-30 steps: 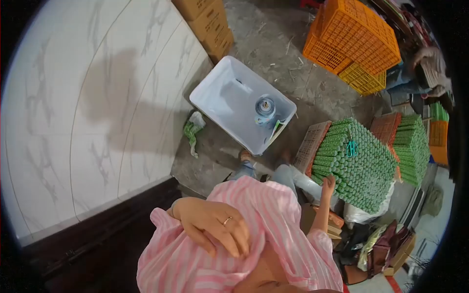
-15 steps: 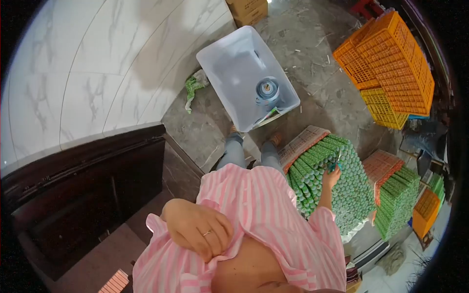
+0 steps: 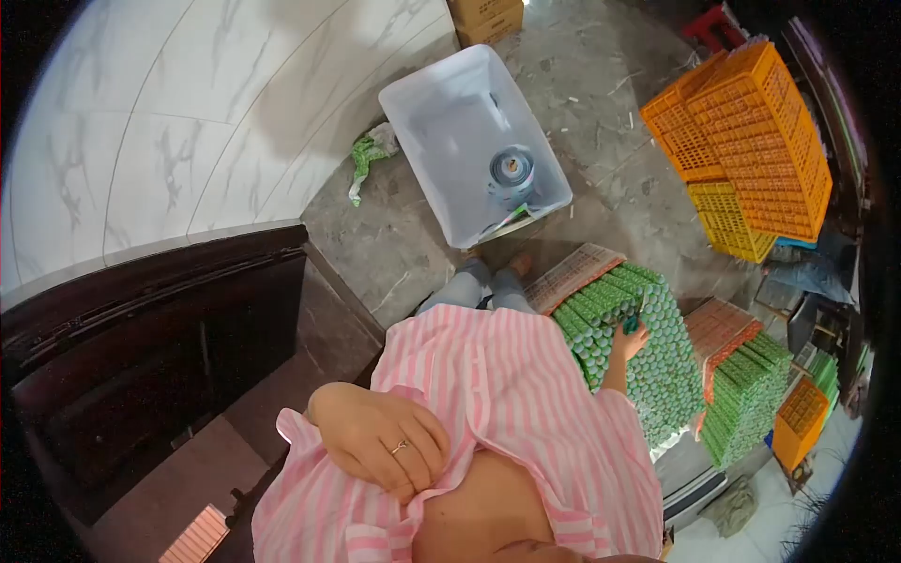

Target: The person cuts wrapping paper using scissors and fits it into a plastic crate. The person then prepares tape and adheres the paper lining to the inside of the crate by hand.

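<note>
My left hand (image 3: 383, 443) rests against my chest, fingers curled together on the front of the pink-and-white striped shirt (image 3: 507, 380). A ring shows on one finger. To the right, my right hand (image 3: 629, 342) is closed around the teal handles of what look like scissors (image 3: 633, 324), with a thin tip pointing away from me. That hand is over a big stack of green-patterned tubes (image 3: 662, 361), whose round ends face right. An orange-and-white woven sheet (image 3: 574, 275) covers the stack's far left side.
A white plastic tub (image 3: 441, 141) stands ahead on the grey floor, holding a tape roll (image 3: 511, 169). Orange crates (image 3: 765, 141) are piled at the right. Another tube stack (image 3: 746, 394) sits beyond the first. A dark wooden door (image 3: 141, 394) is at left.
My right hand and the scissors have shifted slightly left and down in view over the tube stack. The whole view has tilted slightly. My left hand stays at the shirt.
</note>
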### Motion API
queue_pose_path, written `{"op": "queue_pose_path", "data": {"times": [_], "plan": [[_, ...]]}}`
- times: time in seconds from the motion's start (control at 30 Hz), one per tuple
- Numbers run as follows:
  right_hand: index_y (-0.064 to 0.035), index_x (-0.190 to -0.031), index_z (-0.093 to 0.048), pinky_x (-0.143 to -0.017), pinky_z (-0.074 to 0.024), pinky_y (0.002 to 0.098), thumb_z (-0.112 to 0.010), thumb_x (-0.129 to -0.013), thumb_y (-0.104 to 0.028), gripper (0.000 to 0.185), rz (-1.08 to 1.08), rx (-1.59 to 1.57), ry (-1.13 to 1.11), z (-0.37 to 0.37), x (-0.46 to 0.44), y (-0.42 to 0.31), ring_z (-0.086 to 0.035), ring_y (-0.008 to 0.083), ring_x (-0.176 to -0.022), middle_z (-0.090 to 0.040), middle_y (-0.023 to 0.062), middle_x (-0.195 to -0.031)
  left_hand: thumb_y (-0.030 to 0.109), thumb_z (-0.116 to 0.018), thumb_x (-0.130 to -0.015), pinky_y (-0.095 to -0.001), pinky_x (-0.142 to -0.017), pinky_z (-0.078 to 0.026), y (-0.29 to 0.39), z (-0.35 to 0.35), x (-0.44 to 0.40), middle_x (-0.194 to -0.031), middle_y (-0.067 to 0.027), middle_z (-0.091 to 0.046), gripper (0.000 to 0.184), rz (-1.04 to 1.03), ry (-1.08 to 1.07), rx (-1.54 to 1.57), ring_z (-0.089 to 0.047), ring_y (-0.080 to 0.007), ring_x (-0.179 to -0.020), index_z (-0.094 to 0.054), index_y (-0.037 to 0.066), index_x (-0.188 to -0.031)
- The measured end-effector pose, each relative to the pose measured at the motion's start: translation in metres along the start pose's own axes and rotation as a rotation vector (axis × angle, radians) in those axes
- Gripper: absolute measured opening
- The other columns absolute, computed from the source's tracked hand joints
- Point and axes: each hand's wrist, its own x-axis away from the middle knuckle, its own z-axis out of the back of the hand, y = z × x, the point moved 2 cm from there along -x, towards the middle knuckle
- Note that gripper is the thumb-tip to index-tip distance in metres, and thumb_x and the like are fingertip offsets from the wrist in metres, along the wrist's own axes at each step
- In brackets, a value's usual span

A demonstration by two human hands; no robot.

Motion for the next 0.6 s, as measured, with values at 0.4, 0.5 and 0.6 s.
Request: {"op": "queue_pose_path", "data": {"times": [0.4, 0.5, 0.6], "plan": [[-0.0065, -0.121, -0.046, -0.086, -0.0414, 0.0429, -0.063, -0.074, -0.010, 0.050, 0.121, -0.211, 0.195, -0.001, 0.000, -0.043, -0.047, 0.0338, -0.105, -0.044, 0.0168, -0.116, 0.009, -0.054, -0.086, -0.0388, -0.064, -0.044, 0.024, 0.073, 0.039, -0.081, -0.0140, -0.056, 0.011, -0.091, 0.375, 0.177, -0.055, -0.0260, -0.071, -0.059, 0.000, -0.083], [-0.0054, -0.118, -0.049, -0.081, -0.0435, 0.0393, -0.058, -0.080, -0.010, 0.039, 0.171, -0.462, -0.003, -0.012, 0.001, -0.085, -0.052, 0.0294, -0.098, -0.051, 0.0157, -0.107, 0.009, -0.054, -0.086, -0.0379, -0.062, -0.044, 0.027, 0.084, 0.054, -0.079, -0.0135, -0.056, 0.011, -0.041, 0.687, 0.133, -0.054, -0.0252, -0.068, -0.059, 0.000, -0.082], [-0.0043, -0.106, -0.057, -0.070, -0.0476, 0.0362, -0.057, -0.084, -0.015, 0.024, 0.144, -0.588, -0.338, -0.024, -0.009, -0.149, -0.059, 0.0244, -0.077, -0.061, 0.0120, -0.087, 0.010, -0.054, -0.086, -0.0359, -0.065, -0.043, 0.031, 0.095, 0.053, -0.080, -0.0131, -0.056, 0.012, 0.031, 0.827, 0.002, -0.053, -0.0235, -0.071, -0.058, -0.001, -0.083]]}}
